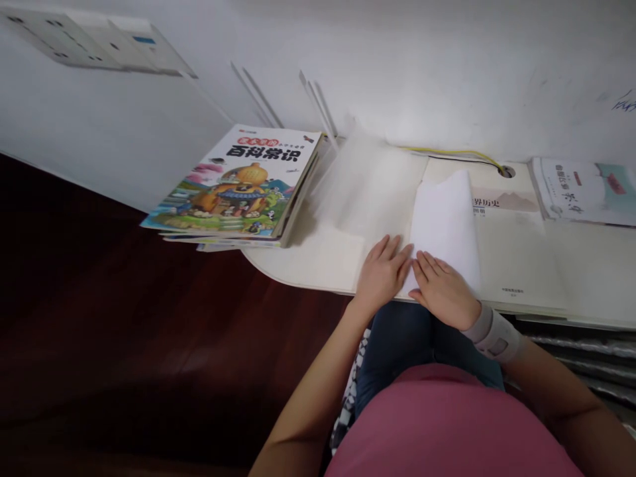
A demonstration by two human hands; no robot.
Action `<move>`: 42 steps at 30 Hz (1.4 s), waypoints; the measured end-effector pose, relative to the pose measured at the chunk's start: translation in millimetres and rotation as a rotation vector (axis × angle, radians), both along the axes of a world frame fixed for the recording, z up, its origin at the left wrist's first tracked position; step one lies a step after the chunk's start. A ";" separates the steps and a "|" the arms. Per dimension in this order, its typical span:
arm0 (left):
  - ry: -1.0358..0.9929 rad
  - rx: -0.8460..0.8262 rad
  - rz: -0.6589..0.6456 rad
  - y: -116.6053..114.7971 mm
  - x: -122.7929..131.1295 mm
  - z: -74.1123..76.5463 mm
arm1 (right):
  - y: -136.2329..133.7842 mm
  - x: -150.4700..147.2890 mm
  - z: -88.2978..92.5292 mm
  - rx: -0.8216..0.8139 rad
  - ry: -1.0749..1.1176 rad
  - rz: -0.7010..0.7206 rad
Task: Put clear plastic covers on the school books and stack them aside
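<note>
The person's right hand [442,288] lies flat, fingers straight, gripping nothing, on the near end of a white sheet [444,218]. Just beside it the left hand [383,270] is flattened out, holding nothing I can see, fingertips by the sheet's left edge. Beyond the right hand the sheet covers part of a pale book [521,255] on the worktop [313,268]; left of the left hand sits a book stack [228,192].

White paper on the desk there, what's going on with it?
A person has both hands at its near end: the right hand lies flat on the white paper, the left hand rests at its left edge. The paper partly covers a pale book; a pile of books lies farther left.
</note>
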State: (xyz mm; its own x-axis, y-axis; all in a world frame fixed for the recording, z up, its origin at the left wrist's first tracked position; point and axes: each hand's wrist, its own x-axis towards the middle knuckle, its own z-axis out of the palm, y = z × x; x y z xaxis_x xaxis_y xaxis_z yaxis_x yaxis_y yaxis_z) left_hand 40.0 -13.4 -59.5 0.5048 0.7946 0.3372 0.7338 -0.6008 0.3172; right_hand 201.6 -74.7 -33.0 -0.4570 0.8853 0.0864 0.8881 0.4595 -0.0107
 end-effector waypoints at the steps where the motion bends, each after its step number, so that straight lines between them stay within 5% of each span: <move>1: 0.011 0.002 0.002 -0.1 0.3 0.6 | -2.7 -2.1 -0.6 0.006 -0.003 -0.002; 11: 0.061 0.003 -0.022 -0.2 0.1 1.5 | -13.0 -5.3 1.6 -0.018 0.006 0.126; 15: 0.073 0.007 -0.018 0.3 0.5 0.8 | 27.6 17.5 20.1 -0.056 0.006 0.200; 18: 0.094 0.017 -0.021 -0.2 0.5 0.3 | 79.3 42.5 30.1 -0.030 -0.077 0.128; 23: 0.153 0.019 -0.043 -2.4 -0.6 1.9 | 143.1 65.8 19.3 -0.123 -0.176 0.002; 42: 0.288 -0.023 -0.104 -2.6 -4.9 9.2 | 207.7 58.9 -20.2 -0.193 0.003 -0.154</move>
